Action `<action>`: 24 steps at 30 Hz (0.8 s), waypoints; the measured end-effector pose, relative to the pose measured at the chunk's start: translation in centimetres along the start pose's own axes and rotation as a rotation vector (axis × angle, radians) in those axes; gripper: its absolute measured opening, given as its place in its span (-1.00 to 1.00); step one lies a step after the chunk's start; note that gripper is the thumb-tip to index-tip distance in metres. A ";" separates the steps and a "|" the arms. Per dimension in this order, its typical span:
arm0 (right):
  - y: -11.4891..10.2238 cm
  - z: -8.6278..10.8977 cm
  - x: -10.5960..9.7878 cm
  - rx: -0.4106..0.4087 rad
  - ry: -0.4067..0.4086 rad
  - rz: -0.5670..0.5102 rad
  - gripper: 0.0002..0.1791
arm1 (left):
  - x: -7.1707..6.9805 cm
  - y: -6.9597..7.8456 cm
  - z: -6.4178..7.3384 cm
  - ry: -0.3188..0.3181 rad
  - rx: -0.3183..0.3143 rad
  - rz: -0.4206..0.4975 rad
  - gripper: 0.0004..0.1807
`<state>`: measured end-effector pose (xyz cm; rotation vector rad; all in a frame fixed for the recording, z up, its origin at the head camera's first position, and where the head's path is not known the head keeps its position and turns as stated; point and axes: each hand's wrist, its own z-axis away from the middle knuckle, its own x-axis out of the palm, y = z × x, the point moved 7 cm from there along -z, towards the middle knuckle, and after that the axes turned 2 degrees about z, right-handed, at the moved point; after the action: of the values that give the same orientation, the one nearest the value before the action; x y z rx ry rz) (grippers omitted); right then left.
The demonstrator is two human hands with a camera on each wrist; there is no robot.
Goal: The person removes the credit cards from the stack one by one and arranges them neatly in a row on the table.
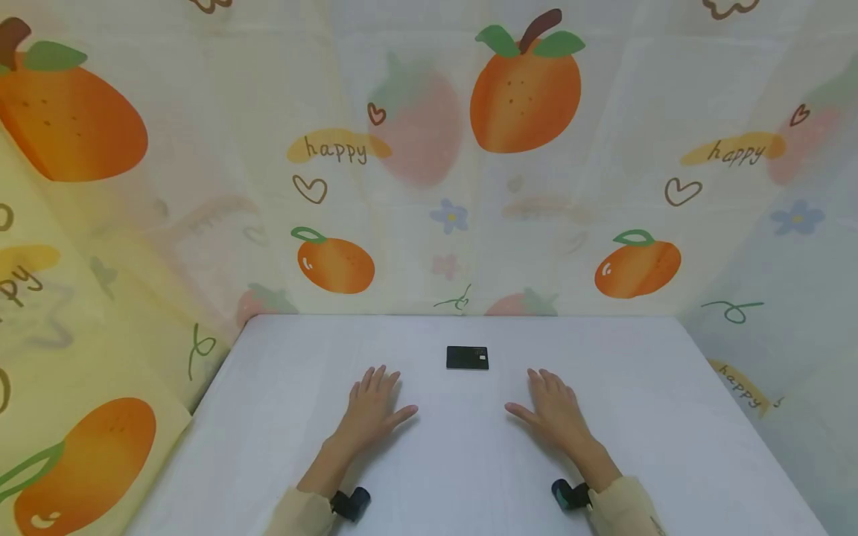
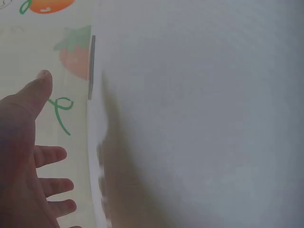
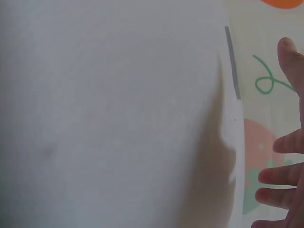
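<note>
Person's got a beige left sleeve (image 1: 300, 514) bottom left of centre, matching right sleeve (image 1: 622, 509) bottom right, plus a stubby black wrist camera (image 1: 360, 503) on each arm.

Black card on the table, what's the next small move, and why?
Perhaps ease the right hand inward and slightly forward, toward the black card: that hand is empty, and the card lies flat and untouched to its left, a little farther ahead.

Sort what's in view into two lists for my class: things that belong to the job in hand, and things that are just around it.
Likely the job:
- black card, untouched
- left hand
- right hand

Just around it:
- white table
- fruit-print cloth
- left sleeve
- right sleeve
</note>
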<state>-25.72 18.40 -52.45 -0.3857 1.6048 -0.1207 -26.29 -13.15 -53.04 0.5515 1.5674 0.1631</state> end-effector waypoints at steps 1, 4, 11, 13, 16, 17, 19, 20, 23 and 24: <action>-0.1 -0.1 0.1 -0.005 0.000 -0.007 -0.05 | 0.2 0.1 -0.2 -0.013 -0.001 0.024 -0.14; -0.6 -0.7 0.1 -0.032 0.010 -0.030 -0.07 | 0.6 0.6 -0.9 -0.055 -0.002 0.095 -0.15; -1.6 -2.3 0.2 -0.060 0.002 -0.072 -0.09 | 0.9 2.2 -2.4 -0.085 0.024 0.165 -0.17; -1.8 -2.7 0.4 -0.066 -0.002 -0.091 -0.09 | 1.1 2.3 -2.7 -0.087 0.028 0.179 -0.17; -2.0 -3.2 0.8 -0.075 -0.008 -0.105 -0.08 | 1.6 2.4 -3.2 -0.096 0.029 0.204 -0.18; -2.1 -3.4 0.9 -0.075 -0.013 -0.111 -0.08 | 1.7 2.4 -3.3 -0.101 0.028 0.210 -0.18; -2.4 -3.8 1.0 -0.079 -0.021 -0.121 -0.09 | 1.9 2.5 -3.8 -0.109 0.027 0.221 -0.18; -2.5 -4.0 1.1 -0.079 -0.024 -0.125 -0.09 | 1.9 2.6 -4.0 -0.113 0.023 0.225 -0.18; -2.8 -4.5 1.2 -0.076 -0.037 -0.145 -0.11 | 2.2 2.6 -4.8 -0.123 0.007 0.246 -0.19; -2.9 -4.7 1.2 -0.077 -0.039 -0.149 -0.12 | 2.3 2.5 -5.1 -0.126 -0.001 0.257 -0.19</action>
<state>-29.87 14.60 -52.34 -0.5643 1.5448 -0.1646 -30.54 -8.78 -53.61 0.7478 1.3705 0.3176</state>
